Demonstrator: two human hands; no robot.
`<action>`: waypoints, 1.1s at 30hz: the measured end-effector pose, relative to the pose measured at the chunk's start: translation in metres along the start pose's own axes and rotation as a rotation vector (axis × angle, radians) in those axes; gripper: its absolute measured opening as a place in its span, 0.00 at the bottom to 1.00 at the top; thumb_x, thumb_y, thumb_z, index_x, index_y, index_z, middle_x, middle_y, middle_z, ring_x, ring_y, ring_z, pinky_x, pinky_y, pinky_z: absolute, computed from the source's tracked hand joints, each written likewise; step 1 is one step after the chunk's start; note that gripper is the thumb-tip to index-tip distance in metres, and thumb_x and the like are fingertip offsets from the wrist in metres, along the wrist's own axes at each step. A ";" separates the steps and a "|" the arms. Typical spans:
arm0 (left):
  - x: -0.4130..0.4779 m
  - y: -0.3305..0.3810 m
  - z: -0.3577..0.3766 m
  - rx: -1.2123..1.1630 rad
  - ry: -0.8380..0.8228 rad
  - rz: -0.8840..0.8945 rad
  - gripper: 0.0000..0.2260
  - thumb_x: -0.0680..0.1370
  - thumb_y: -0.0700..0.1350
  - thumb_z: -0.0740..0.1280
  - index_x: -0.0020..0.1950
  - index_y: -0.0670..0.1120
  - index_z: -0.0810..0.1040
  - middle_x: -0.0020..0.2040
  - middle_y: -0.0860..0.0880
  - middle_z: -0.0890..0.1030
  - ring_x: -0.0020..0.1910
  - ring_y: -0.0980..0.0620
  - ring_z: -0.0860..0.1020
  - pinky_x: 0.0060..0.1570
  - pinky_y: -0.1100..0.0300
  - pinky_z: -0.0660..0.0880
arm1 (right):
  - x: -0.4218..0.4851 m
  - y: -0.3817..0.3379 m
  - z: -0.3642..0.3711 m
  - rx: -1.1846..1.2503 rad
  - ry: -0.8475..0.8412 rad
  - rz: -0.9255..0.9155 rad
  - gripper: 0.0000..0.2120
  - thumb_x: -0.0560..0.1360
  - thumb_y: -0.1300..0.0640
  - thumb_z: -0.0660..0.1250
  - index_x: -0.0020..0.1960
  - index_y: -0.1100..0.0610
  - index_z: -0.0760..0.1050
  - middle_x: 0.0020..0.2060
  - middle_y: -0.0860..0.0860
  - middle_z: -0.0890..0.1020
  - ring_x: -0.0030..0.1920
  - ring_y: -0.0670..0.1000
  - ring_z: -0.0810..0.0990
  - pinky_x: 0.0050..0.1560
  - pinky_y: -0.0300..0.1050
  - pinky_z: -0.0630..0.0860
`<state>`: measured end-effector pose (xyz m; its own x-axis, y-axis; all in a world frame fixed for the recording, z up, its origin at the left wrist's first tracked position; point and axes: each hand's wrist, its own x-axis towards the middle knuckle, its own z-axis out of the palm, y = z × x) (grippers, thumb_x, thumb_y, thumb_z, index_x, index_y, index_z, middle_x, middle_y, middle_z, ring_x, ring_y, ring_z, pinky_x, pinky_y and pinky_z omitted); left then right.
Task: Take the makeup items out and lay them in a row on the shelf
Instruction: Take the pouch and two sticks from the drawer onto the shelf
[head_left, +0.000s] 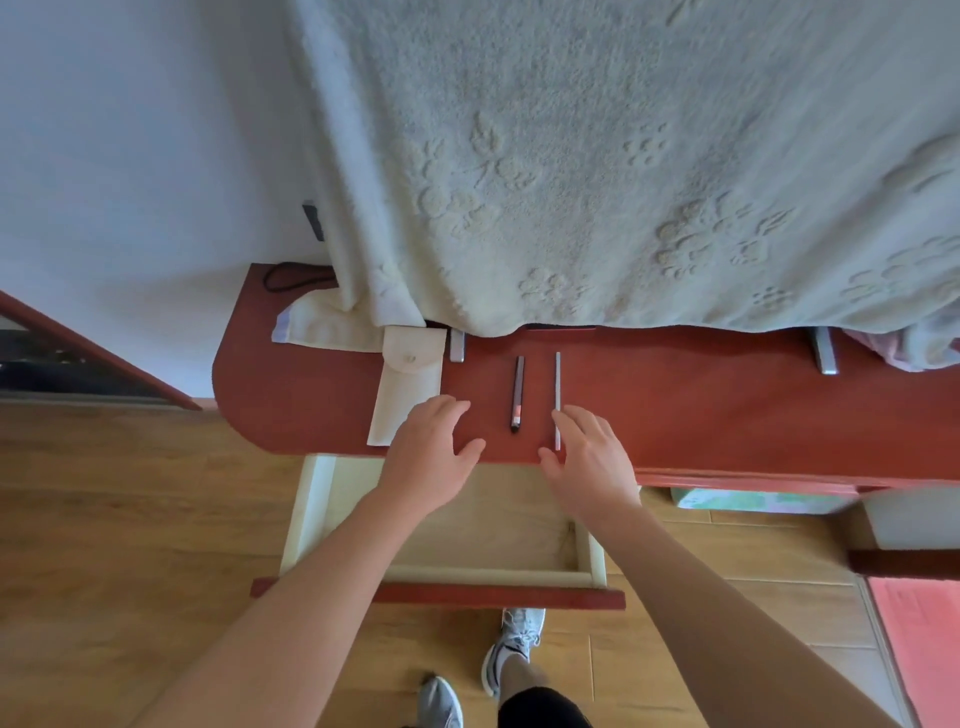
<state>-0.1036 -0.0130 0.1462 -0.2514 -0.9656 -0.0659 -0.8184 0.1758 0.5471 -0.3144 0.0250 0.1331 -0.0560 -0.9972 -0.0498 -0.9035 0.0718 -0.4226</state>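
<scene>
Dark pencil (517, 393): lies flat on the red shelf (675, 405), its tip toward the person. It is between the two hands.
Thin silver stick (557, 400): lies flat just to the right of the dark pencil, side by side with it but not touching.
Pouch (408, 384): cream cloth, flap shut with a button, flat on the shelf to the left of the pencil.
Right hand (592, 457): fingers spread and loose, holding nothing. One fingertip is right at the near end of the silver stick; I cannot tell if it touches.
Left hand (431, 452): fingers loose and a little bent, holding nothing. It is over the front of the shelf, beside the near corner of the pouch.
Drawer (311, 514): pulled out under the shelf, below both arms. It is pale inside, with a red front.
Blanket (571, 156): big, cream and fluffy, hanging down to the back of the shelf.
Metal feet (457, 345): two stick out from under the blanket.
Black cord (291, 278): at the back left corner of the shelf.
Floor (130, 493): brown wood.
Shoes (511, 649): grey, at the bottom of the view.
</scene>
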 end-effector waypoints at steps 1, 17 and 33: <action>-0.010 -0.006 -0.002 0.011 -0.022 0.016 0.24 0.78 0.52 0.68 0.73 0.46 0.71 0.71 0.48 0.71 0.71 0.50 0.68 0.69 0.54 0.67 | -0.010 -0.003 0.002 0.001 0.001 0.006 0.23 0.74 0.56 0.68 0.68 0.61 0.73 0.65 0.56 0.75 0.66 0.58 0.72 0.65 0.53 0.71; -0.153 -0.097 -0.006 0.253 -0.224 0.068 0.27 0.79 0.57 0.65 0.76 0.51 0.66 0.75 0.50 0.68 0.74 0.49 0.64 0.74 0.51 0.62 | -0.148 -0.030 0.052 -0.080 -0.280 0.056 0.25 0.79 0.44 0.60 0.73 0.52 0.65 0.71 0.47 0.68 0.69 0.50 0.66 0.66 0.46 0.68; -0.168 -0.121 0.021 0.261 -0.189 0.050 0.16 0.77 0.50 0.71 0.63 0.47 0.81 0.58 0.51 0.81 0.57 0.49 0.76 0.56 0.54 0.75 | -0.160 -0.018 0.086 -0.151 -0.141 -0.010 0.10 0.78 0.54 0.66 0.57 0.54 0.80 0.55 0.50 0.79 0.54 0.53 0.76 0.53 0.46 0.73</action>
<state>0.0269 0.1315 0.0736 -0.3658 -0.9064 -0.2113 -0.9015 0.2886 0.3226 -0.2529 0.1855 0.0706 0.0041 -0.9842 -0.1769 -0.9576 0.0471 -0.2842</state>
